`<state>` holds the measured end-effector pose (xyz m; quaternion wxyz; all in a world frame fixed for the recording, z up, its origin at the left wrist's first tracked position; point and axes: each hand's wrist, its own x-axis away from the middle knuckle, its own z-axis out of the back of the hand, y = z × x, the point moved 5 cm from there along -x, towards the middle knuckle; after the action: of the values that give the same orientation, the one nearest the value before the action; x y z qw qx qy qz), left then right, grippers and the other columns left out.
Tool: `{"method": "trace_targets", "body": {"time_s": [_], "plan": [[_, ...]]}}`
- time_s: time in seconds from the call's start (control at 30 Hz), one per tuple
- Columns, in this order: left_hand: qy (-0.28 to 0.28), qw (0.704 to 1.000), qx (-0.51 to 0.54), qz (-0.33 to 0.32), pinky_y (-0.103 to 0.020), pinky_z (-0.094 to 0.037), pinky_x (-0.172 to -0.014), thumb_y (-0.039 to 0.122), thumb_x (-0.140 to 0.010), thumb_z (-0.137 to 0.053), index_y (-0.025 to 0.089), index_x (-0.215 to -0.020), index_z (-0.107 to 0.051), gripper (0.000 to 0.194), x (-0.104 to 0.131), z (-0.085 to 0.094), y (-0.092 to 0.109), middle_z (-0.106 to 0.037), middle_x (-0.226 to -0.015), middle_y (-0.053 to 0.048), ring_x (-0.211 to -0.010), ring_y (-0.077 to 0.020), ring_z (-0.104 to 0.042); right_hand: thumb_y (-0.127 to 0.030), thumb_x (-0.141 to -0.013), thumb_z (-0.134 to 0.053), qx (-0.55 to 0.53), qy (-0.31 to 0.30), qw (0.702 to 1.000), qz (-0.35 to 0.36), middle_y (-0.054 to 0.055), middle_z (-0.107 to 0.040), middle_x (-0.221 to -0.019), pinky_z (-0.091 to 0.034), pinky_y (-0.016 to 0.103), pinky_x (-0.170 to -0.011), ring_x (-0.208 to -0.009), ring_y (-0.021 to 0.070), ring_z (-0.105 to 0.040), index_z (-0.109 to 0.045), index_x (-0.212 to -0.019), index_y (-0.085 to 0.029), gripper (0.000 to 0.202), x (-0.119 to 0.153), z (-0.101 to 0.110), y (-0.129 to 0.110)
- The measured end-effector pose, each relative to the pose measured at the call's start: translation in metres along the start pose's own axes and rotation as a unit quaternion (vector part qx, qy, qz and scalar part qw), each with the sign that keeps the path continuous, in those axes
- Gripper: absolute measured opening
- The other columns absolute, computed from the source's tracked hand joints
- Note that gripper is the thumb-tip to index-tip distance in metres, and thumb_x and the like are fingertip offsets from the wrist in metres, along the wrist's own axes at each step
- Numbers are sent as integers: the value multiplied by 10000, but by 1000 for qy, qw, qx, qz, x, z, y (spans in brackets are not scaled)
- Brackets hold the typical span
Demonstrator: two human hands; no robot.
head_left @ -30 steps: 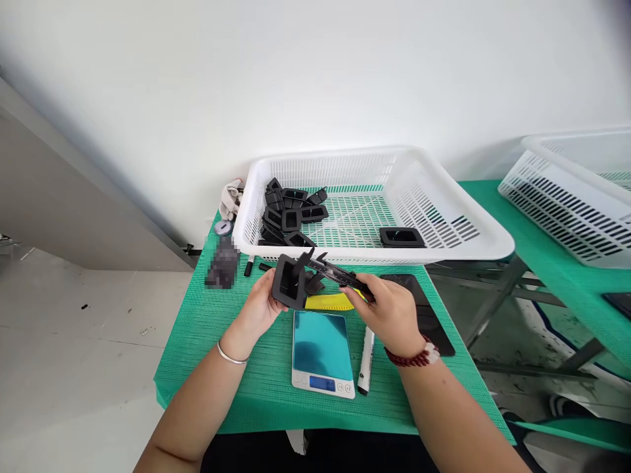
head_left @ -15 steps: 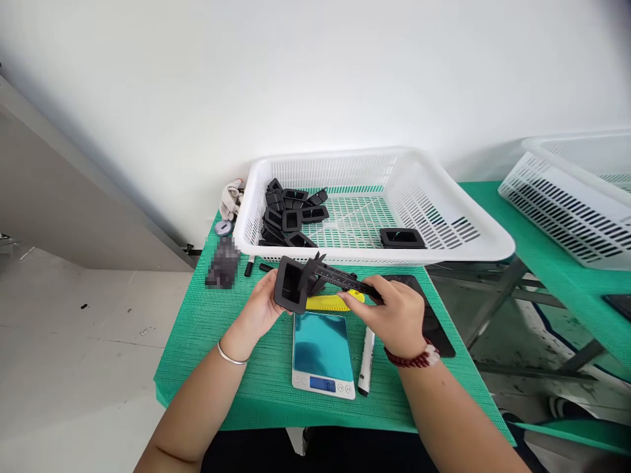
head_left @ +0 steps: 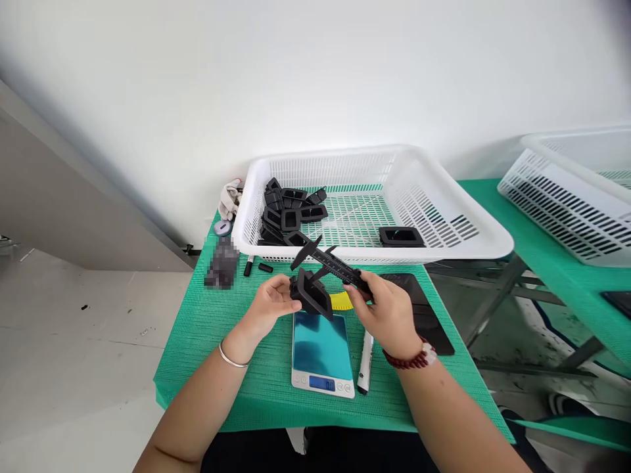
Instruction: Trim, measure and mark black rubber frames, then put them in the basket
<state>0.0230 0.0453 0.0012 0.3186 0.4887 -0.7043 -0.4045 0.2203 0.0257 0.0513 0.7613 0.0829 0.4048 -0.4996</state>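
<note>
My left hand (head_left: 270, 303) is closed on a black rectangular plastic frame part (head_left: 312, 297), tilted above the scale. In my right hand (head_left: 388, 312) is a black vernier caliper (head_left: 340, 266), its jaws spread apart and pointing left over the part. One jaw overlaps the part in view; I cannot tell whether they touch. Below lies a digital scale (head_left: 323, 348) with a blue-green shiny plate and a lit display. A yellow tool (head_left: 341, 301) shows partly behind the part. Beside the scale, a white marker (head_left: 365, 363) lies under my right hand.
A white plastic basket (head_left: 453, 217) behind holds several black frame parts (head_left: 290, 219). A dark flat tablet-like object (head_left: 428, 315) lies to the right. On the left are a black cap (head_left: 265, 268), a round grey item (head_left: 222, 228) and a cloth glove (head_left: 229, 199). Another basket (head_left: 566, 203) stands far right.
The black part has turned in my left hand and shifted right. The caliper jaws have come away from its rim and spread wider, moving up and left.
</note>
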Motion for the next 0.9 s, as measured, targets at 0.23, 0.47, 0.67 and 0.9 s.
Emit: {"method": "trace_targets", "body": {"time_s": [0.23, 0.47, 0.67, 0.9], "plan": [[-28, 999, -45, -3, -326, -514, -744, 235, -588, -830, 177, -886, -637, 360, 1, -3, 1, -678, -858, -36, -828, -188, -651, -421, -837, -600, 37, 44, 998, -2, -45, -429, -421, -280, 216, -429, -402, 73, -389, -563, -629, -165, 332, 4, 4, 0], [-24, 999, -28, 10, -295, -492, -707, 220, -592, -824, 175, -796, -599, 307, 1, -4, 0, -654, -823, -19, -778, -164, -626, -418, -814, -617, 33, 63, 996, -47, -41, -458, -433, -307, 213, -437, -417, 81, -426, -594, -670, -170, 288, 4, 5, 5], [55, 993, 105, -5, -278, -473, -567, 457, -659, -739, 198, -865, -638, 346, 6, 12, 11, -646, -770, -32, -673, -165, -600, -416, -859, -560, 3, 31, 998, -47, -14, -545, -489, -341, 215, -465, -447, 90, -481, -625, -743, -158, 290, -1, 8, 9], [86, 964, 243, -62, -191, -220, -342, 357, -866, -508, 175, -691, -517, 253, 7, 25, 41, -376, -531, 43, -376, -43, -227, -378, -904, -508, 20, -204, 979, -5, 37, -667, -693, -371, 242, -481, -557, 127, -576, -675, -882, -163, 273, 6, -32, 8]]}}
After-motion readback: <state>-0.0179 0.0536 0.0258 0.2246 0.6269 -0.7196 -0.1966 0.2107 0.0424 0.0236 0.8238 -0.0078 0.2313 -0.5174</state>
